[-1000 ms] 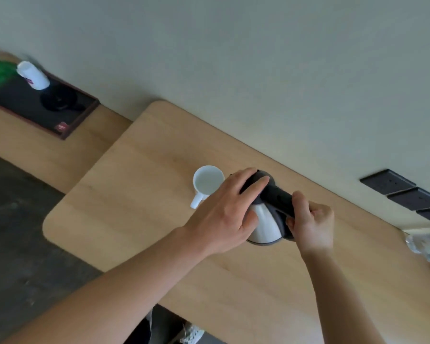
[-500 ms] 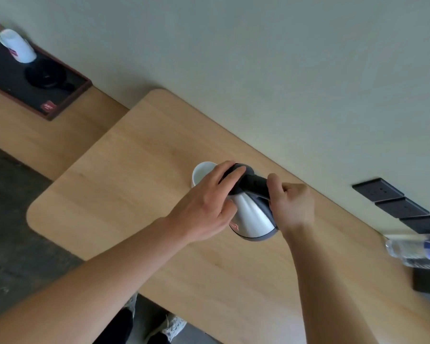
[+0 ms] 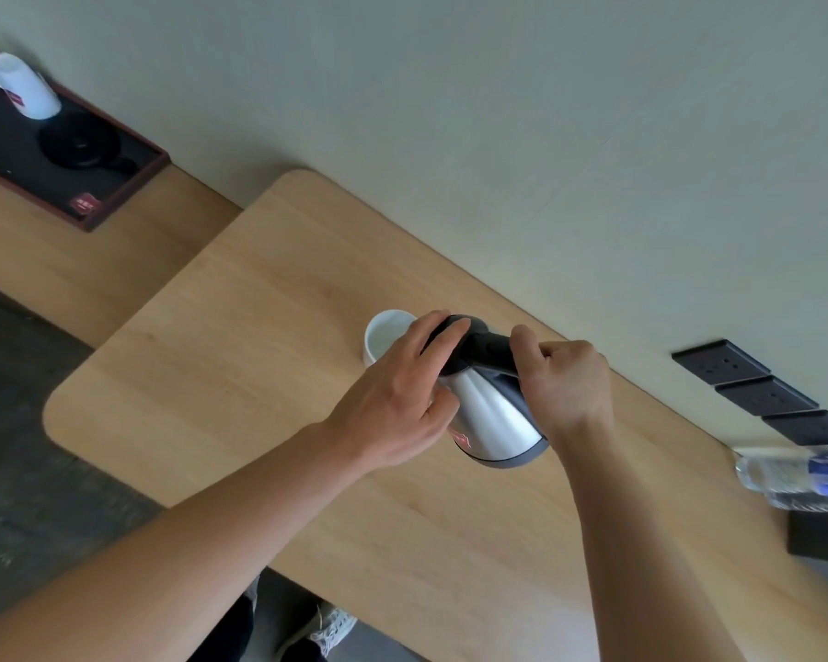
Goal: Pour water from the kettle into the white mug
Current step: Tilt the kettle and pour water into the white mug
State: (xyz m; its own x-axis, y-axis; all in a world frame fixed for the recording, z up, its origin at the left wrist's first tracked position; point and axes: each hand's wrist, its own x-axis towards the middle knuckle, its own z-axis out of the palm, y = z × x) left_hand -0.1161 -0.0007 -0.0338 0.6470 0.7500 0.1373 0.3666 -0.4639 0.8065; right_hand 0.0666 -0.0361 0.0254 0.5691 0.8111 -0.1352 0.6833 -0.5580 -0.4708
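One camera only, worn on the head, looking forward and steeply down on the worktop (image 3: 240, 355) from above and close in, near enough that both forearms run in from the bottom edge and the hands sit just right of centre. The view is rolled, so the worktop's far edge and the wall (image 3: 498, 136) behind it slant from upper left to lower right, and the wide lens takes in floor (image 3: 15, 461) at the left and a shoe (image 3: 328, 630) at the bottom. There is no second view to share anything with.
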